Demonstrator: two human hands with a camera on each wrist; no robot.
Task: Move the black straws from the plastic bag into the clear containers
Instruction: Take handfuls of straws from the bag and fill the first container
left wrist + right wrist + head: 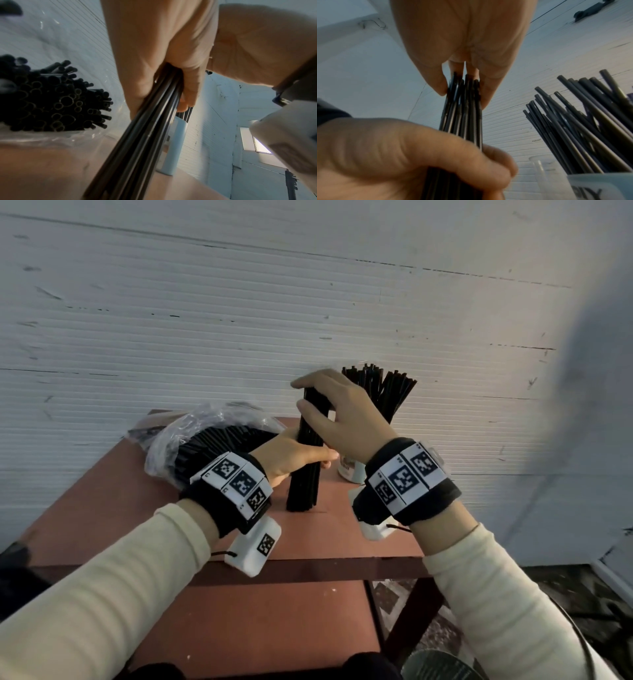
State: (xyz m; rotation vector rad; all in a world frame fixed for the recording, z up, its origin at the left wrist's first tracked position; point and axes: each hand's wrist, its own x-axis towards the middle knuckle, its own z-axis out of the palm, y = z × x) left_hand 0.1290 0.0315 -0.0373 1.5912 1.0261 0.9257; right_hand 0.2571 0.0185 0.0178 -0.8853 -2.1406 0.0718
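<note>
A bundle of black straws [305, 474] stands upright with its lower ends on the red-brown table [113, 508]. My left hand [308, 455] grips the bundle around its middle, fingers curled round it [171, 75]. My right hand [308, 395] sits over the bundle's top end, with thumb and fingers pinching the tips [464, 94]. A clear plastic bag [178, 440] holding many more black straws [51, 101] lies at the left. Behind my right wrist stands a clear container [351, 470] with straws [382, 392] fanning out of it.
A white ribbed wall [308, 302] rises right behind the table. In the right wrist view a second clear rim [539, 162] shows beside the filled container [594, 186]. A lower shelf [274, 621] lies under the table's front edge. Patterned floor [428, 628] is at the right.
</note>
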